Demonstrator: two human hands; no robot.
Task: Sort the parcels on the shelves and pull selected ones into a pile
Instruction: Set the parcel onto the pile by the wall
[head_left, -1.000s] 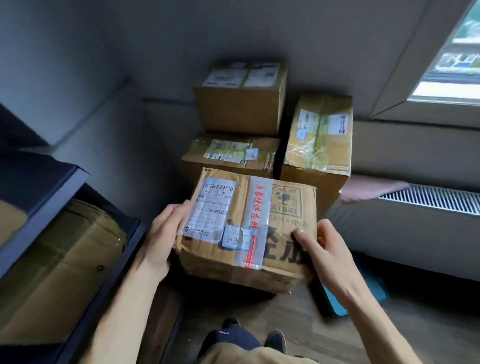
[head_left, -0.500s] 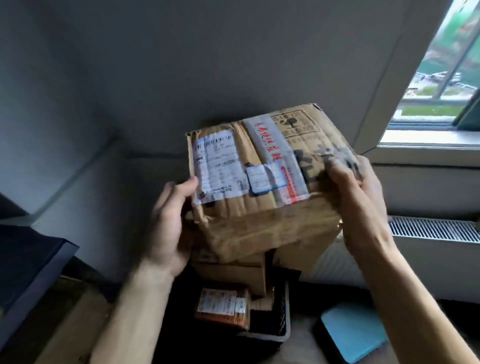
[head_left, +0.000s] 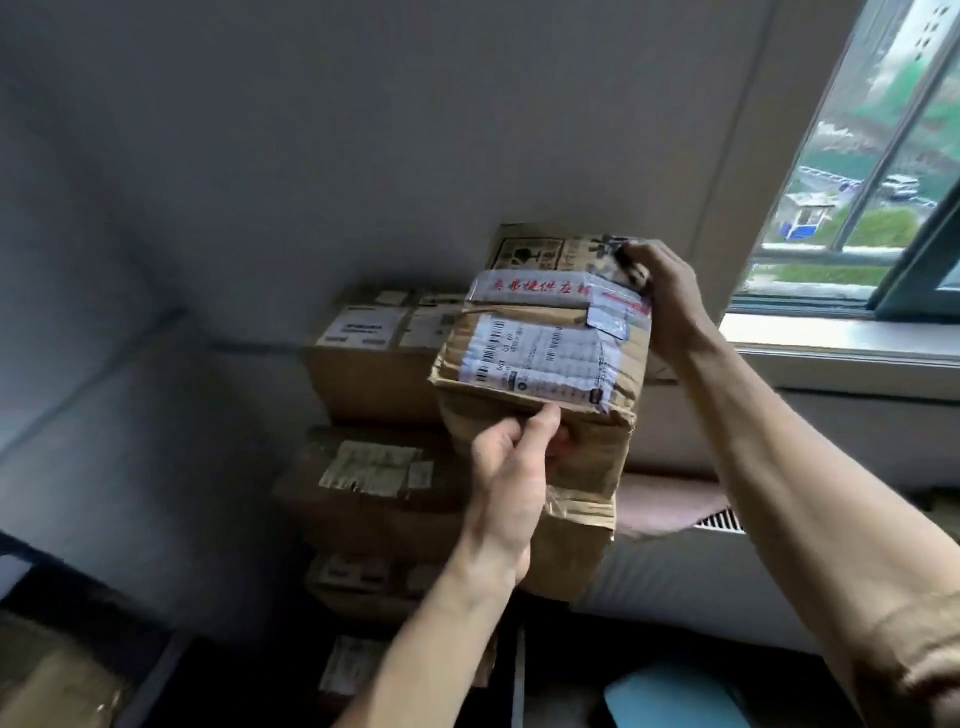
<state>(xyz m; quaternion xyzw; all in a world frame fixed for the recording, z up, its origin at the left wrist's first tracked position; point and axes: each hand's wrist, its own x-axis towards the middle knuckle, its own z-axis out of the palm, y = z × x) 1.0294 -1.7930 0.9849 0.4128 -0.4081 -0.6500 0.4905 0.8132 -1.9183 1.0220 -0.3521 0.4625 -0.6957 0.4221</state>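
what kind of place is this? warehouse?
Likely a storeroom or office corner, not a warehouse: taped parcels stacked against a plain wall, a window, a radiator under its sill.

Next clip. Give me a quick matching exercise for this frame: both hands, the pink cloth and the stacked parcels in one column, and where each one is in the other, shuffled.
1. left hand
2. right hand
3. pink cloth
4. stacked parcels

A. draped over the radiator grille
B. grips the held parcel's far top corner
C. piled against the wall, behind the held parcel
D. holds the held parcel's near side, thumb at the label's lower edge

Pairs: 1-D, 2-B, 3-A, 4-C
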